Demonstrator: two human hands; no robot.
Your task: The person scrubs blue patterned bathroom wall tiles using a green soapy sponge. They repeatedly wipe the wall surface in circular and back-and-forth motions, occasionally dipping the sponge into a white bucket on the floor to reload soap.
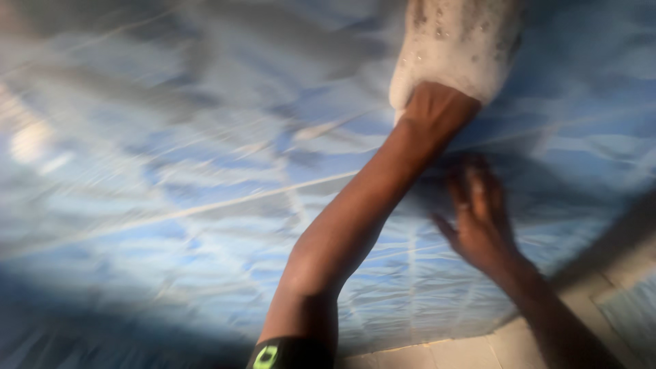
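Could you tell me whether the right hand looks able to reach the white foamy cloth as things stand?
Probably yes: the right hand lies on the blue sheet just below the white foamy cloth, with only the left forearm beside it and nothing between them.

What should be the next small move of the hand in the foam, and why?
Probably draw the left hand, buried in white foam, back toward the body across the blue quilted fabric. The suds sit only at the far end, and the nearer fabric shows none. The right hand lies flat on the fabric beside it and seems to hold it steady.
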